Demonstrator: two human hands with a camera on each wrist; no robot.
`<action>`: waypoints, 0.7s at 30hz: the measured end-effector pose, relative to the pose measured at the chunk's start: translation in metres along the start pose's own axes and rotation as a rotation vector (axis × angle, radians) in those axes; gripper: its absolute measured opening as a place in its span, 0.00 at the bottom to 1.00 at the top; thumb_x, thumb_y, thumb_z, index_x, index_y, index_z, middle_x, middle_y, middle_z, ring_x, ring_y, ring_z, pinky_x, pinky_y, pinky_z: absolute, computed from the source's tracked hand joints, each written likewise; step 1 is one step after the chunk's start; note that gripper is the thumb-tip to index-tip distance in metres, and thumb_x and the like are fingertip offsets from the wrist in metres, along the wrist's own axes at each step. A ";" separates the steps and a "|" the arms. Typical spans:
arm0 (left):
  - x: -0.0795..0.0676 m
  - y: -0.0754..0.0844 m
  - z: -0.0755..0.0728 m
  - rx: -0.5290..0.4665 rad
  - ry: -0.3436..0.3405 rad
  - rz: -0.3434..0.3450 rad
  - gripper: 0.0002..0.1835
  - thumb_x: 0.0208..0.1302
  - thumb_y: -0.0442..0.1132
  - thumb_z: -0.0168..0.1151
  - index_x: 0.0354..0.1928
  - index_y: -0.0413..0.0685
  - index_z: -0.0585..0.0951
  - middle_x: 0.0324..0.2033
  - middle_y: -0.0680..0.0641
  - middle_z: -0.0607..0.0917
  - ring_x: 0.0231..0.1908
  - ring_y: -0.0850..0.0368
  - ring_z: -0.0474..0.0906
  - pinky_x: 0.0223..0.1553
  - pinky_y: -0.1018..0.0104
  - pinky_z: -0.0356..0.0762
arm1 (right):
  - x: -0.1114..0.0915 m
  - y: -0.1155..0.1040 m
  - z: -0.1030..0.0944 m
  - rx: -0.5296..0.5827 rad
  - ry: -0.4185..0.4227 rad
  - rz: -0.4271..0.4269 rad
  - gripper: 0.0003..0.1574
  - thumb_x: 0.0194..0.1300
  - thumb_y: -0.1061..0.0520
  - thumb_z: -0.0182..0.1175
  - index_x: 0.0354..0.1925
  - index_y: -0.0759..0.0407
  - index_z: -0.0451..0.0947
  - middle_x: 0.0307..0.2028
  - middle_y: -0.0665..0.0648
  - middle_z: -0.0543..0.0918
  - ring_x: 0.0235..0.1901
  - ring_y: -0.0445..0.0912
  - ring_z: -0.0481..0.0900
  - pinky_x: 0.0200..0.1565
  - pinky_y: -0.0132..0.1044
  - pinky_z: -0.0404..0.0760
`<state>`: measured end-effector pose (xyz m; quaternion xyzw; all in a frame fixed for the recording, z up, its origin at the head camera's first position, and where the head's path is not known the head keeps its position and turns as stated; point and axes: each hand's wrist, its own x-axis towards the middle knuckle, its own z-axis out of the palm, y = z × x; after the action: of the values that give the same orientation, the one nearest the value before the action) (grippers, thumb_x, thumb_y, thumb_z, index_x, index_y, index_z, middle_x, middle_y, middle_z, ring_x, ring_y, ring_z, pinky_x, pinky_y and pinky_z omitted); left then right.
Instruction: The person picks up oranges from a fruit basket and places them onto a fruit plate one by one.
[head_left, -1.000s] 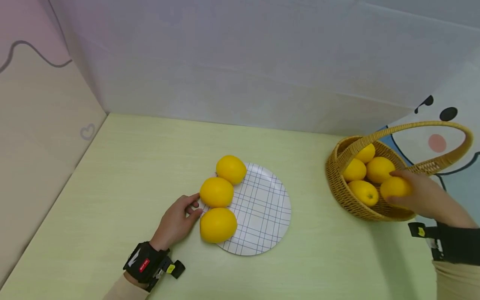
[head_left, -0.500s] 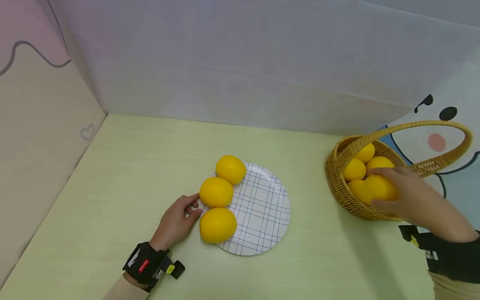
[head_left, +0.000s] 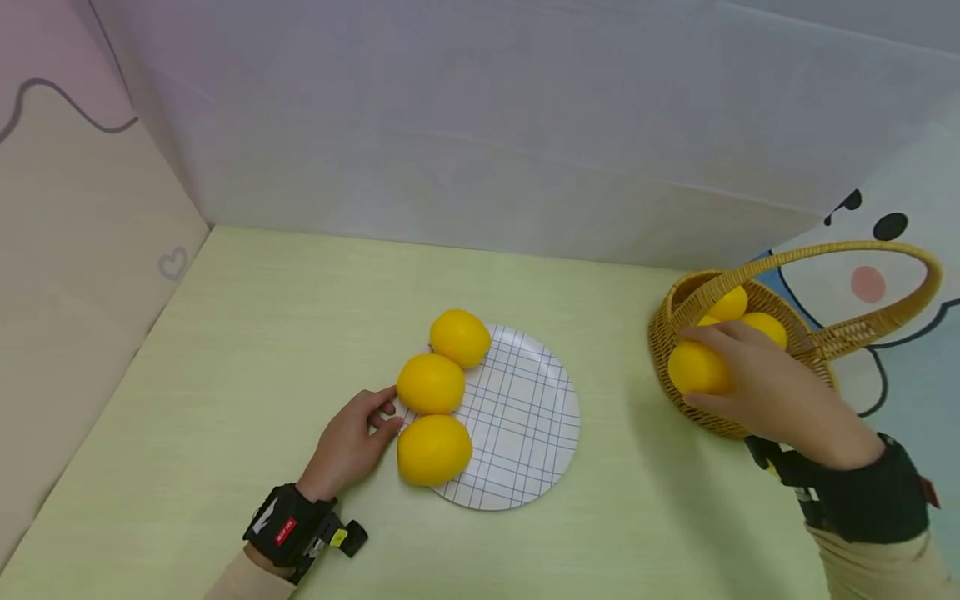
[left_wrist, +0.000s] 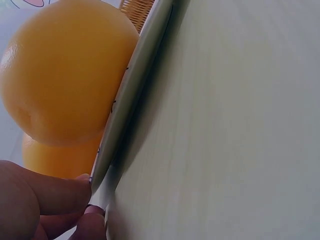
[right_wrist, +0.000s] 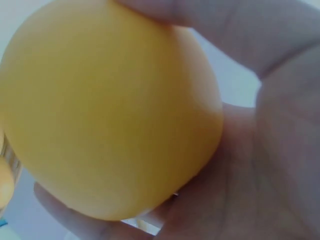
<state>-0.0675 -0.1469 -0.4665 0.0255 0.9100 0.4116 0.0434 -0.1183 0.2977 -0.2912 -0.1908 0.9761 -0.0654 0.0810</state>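
Observation:
My right hand [head_left: 765, 392] grips a yellow lemon [head_left: 697, 367] over the front left of a wicker basket [head_left: 821, 343]. Thumb and fingers wrap the lemon [right_wrist: 110, 115] in the right wrist view. More lemons lie in the basket, among them one at the back [head_left: 729, 303], partly hidden by handle and hand. My left hand [head_left: 352, 442] lies at the left edge of a round white plate [head_left: 521, 417] with blue grid lines, thumb and index fingertips at its rim. Three lemons stand in a line along the plate's left side, the middle lemon [head_left: 431, 383] beside the index finger.
The basket's tall handle [head_left: 885, 247] arches to the right, above and beside my right wrist. A pale wooden table [head_left: 300, 292] lies underneath. Behind it rises a white backdrop [head_left: 487, 125], with a patterned panel [head_left: 900, 275] at the right and another wall at the left.
My right hand has carried the lemon leftward across the basket, from its right side to the front left rim. The left hand and plate have stayed in place.

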 end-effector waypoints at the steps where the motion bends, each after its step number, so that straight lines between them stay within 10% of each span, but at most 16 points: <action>1: 0.000 0.000 0.000 0.000 0.000 -0.001 0.24 0.71 0.36 0.64 0.66 0.36 0.77 0.42 0.48 0.81 0.39 0.54 0.78 0.42 0.59 0.75 | 0.003 -0.004 0.000 0.009 -0.006 -0.003 0.46 0.55 0.52 0.78 0.67 0.65 0.71 0.56 0.76 0.72 0.49 0.65 0.74 0.48 0.62 0.77; 21: 0.001 0.000 0.001 0.010 -0.001 -0.013 0.24 0.71 0.37 0.65 0.66 0.36 0.77 0.42 0.48 0.81 0.39 0.54 0.77 0.41 0.60 0.74 | 0.087 -0.077 0.039 0.079 -0.009 -0.106 0.47 0.57 0.55 0.77 0.66 0.69 0.65 0.58 0.68 0.76 0.48 0.58 0.75 0.50 0.53 0.81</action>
<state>-0.0681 -0.1464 -0.4676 0.0199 0.9120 0.4070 0.0466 -0.1625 0.1903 -0.3289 -0.2394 0.9609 -0.1071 0.0890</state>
